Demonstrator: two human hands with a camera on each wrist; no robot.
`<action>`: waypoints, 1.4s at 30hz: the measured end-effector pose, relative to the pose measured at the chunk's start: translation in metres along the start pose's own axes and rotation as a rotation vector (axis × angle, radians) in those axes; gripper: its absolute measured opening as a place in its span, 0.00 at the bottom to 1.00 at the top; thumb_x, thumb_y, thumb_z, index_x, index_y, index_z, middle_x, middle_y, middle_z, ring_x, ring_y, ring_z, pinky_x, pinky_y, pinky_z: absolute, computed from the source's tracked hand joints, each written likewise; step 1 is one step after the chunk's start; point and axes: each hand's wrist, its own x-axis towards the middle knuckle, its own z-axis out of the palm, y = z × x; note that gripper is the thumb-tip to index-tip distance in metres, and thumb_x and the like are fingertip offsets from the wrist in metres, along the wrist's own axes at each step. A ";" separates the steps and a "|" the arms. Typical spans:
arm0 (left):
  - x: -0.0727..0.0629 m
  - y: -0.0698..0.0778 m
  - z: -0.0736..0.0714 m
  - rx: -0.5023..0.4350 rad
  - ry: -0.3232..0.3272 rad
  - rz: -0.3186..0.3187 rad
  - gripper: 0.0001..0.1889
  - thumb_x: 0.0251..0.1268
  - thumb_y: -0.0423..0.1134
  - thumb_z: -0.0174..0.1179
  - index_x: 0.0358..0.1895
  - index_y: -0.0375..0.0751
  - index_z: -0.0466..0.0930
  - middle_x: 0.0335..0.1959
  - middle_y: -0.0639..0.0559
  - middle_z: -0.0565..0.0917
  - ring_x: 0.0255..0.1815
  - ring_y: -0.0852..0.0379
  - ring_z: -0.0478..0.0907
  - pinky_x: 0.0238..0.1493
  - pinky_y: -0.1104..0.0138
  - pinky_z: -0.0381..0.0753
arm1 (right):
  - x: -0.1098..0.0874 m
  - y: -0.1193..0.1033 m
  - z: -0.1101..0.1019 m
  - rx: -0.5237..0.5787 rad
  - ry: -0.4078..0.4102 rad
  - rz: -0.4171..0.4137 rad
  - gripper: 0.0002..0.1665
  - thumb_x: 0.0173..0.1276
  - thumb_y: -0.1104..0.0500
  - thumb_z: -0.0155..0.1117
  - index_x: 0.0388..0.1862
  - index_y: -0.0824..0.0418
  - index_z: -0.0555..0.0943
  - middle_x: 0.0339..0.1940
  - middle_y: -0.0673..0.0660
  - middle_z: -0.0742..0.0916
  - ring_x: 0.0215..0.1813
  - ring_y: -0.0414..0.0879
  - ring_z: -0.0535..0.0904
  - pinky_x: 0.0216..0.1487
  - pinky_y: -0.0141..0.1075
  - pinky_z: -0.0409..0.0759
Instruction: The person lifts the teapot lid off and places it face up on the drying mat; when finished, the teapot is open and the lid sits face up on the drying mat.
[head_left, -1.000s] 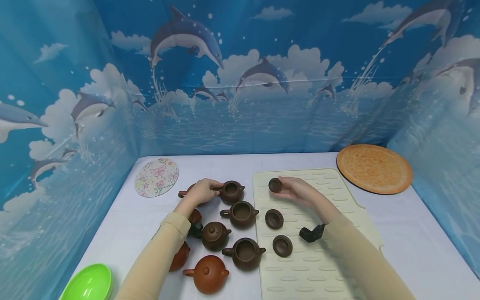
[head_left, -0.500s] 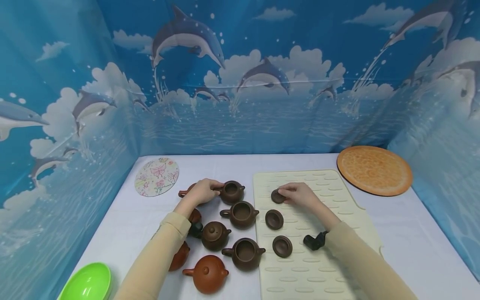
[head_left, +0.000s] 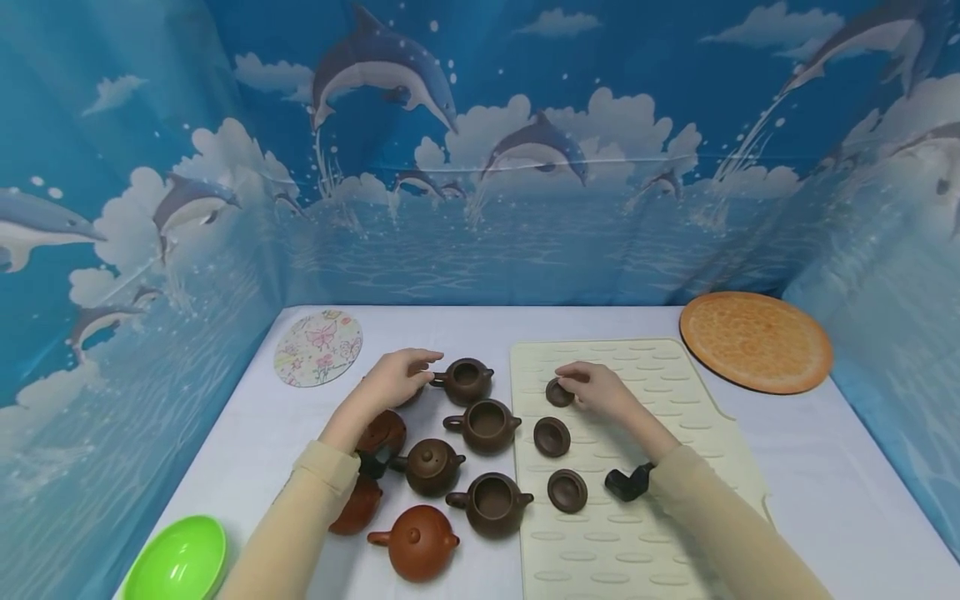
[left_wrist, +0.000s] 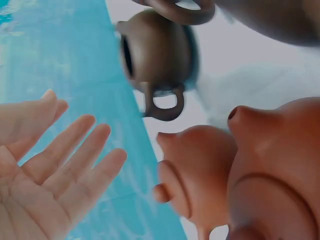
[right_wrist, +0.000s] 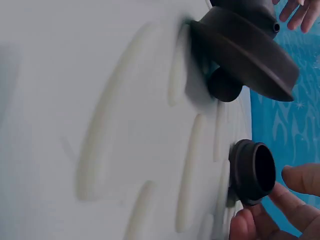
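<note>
My left hand (head_left: 393,379) hovers just left of a small lidless dark brown teapot (head_left: 468,393), its fingers extended and apart from the handle in the left wrist view. On the pale mat, my right hand (head_left: 600,392) is at a small dark teapot lid (head_left: 557,392) that lies knob-down. Its fingertips touch the lid's edge in the right wrist view, while the thumb stands away. Two more upturned lids, a middle one (head_left: 552,437) and a nearer one (head_left: 567,490), lie in a row below it. Two larger lidless brown teapots (head_left: 487,433) stand left of the mat.
A lidded brown teapot (head_left: 431,468) and several reddish clay teapots (head_left: 420,546) stand at the left, partly under my left forearm. A green bowl (head_left: 180,558) sits front left. A floral disc (head_left: 318,348) and a pizza-patterned board (head_left: 756,342) lie at the back corners of the table.
My right hand has lowered the small lid onto the mat, and its thumb has come off it. My left hand has let go of the small teapot's handle and drawn left.
</note>
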 end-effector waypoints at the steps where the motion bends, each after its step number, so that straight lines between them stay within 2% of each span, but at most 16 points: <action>1: -0.006 0.001 -0.001 -0.017 0.007 0.003 0.19 0.73 0.36 0.56 0.65 0.46 0.77 0.64 0.43 0.79 0.64 0.44 0.76 0.63 0.49 0.77 | -0.001 -0.001 -0.001 -0.011 0.006 -0.001 0.23 0.77 0.53 0.53 0.64 0.63 0.77 0.60 0.67 0.82 0.52 0.60 0.81 0.52 0.49 0.82; 4: -0.026 0.002 -0.002 -0.027 0.030 0.044 0.17 0.71 0.36 0.59 0.61 0.47 0.80 0.60 0.46 0.81 0.62 0.46 0.78 0.61 0.50 0.79 | -0.005 -0.007 -0.006 -0.060 0.037 -0.021 0.23 0.77 0.52 0.53 0.63 0.62 0.78 0.62 0.66 0.81 0.64 0.64 0.75 0.63 0.56 0.75; 8: -0.053 -0.004 0.002 -0.021 0.046 0.085 0.15 0.68 0.35 0.62 0.56 0.46 0.82 0.56 0.49 0.84 0.61 0.47 0.79 0.61 0.50 0.79 | -0.010 -0.018 -0.010 -0.092 0.057 -0.049 0.22 0.76 0.52 0.53 0.62 0.62 0.79 0.64 0.66 0.79 0.68 0.66 0.70 0.66 0.60 0.71; 13: -0.082 -0.016 0.010 -0.072 0.077 0.005 0.15 0.65 0.34 0.64 0.54 0.50 0.84 0.53 0.52 0.85 0.59 0.49 0.80 0.61 0.49 0.79 | -0.020 -0.042 -0.009 -0.100 0.077 -0.117 0.20 0.75 0.54 0.55 0.60 0.61 0.80 0.64 0.66 0.79 0.70 0.66 0.69 0.68 0.61 0.69; 17: -0.095 -0.025 0.020 -0.111 0.102 -0.036 0.16 0.63 0.32 0.66 0.53 0.50 0.84 0.51 0.54 0.85 0.54 0.53 0.82 0.57 0.54 0.83 | -0.031 -0.067 0.002 -0.068 0.059 -0.169 0.19 0.74 0.55 0.58 0.60 0.59 0.81 0.64 0.64 0.80 0.65 0.63 0.74 0.63 0.57 0.75; 23: -0.103 -0.032 0.036 -0.110 0.109 -0.055 0.16 0.59 0.33 0.68 0.50 0.55 0.85 0.50 0.55 0.85 0.52 0.55 0.83 0.53 0.56 0.85 | -0.048 -0.106 0.037 -0.035 -0.006 -0.258 0.16 0.70 0.55 0.63 0.55 0.53 0.83 0.58 0.55 0.85 0.64 0.55 0.78 0.63 0.52 0.76; 28: -0.105 -0.033 0.044 -0.075 0.097 -0.027 0.16 0.58 0.31 0.69 0.49 0.52 0.85 0.50 0.55 0.86 0.57 0.50 0.81 0.59 0.51 0.81 | -0.058 -0.128 0.070 0.005 -0.146 -0.354 0.15 0.69 0.56 0.65 0.53 0.54 0.84 0.52 0.51 0.87 0.57 0.49 0.82 0.57 0.45 0.81; 32: -0.102 -0.033 0.048 -0.051 0.116 -0.032 0.19 0.58 0.30 0.68 0.53 0.49 0.84 0.50 0.54 0.86 0.56 0.50 0.82 0.58 0.52 0.81 | -0.060 -0.137 0.092 -0.023 -0.223 -0.401 0.14 0.68 0.57 0.66 0.52 0.55 0.85 0.51 0.51 0.87 0.55 0.47 0.82 0.54 0.38 0.81; 36: -0.098 -0.034 0.051 -0.037 0.139 -0.057 0.21 0.57 0.27 0.68 0.54 0.47 0.83 0.49 0.53 0.86 0.51 0.52 0.84 0.54 0.56 0.84 | -0.060 -0.141 0.111 -0.115 -0.214 -0.411 0.15 0.67 0.57 0.67 0.52 0.55 0.85 0.51 0.50 0.86 0.56 0.43 0.80 0.56 0.35 0.80; 39: -0.097 -0.035 0.053 -0.026 0.148 -0.067 0.19 0.57 0.26 0.67 0.51 0.46 0.85 0.48 0.53 0.86 0.49 0.53 0.85 0.51 0.58 0.85 | -0.060 -0.142 0.119 -0.174 -0.178 -0.428 0.14 0.67 0.58 0.67 0.51 0.55 0.85 0.51 0.50 0.86 0.57 0.43 0.79 0.58 0.35 0.79; 42: -0.096 -0.036 0.054 -0.013 0.147 -0.069 0.18 0.57 0.25 0.67 0.49 0.46 0.86 0.47 0.52 0.87 0.49 0.53 0.85 0.51 0.58 0.85 | -0.059 -0.141 0.123 -0.188 -0.130 -0.451 0.12 0.66 0.60 0.68 0.48 0.56 0.86 0.50 0.50 0.87 0.56 0.43 0.80 0.58 0.34 0.79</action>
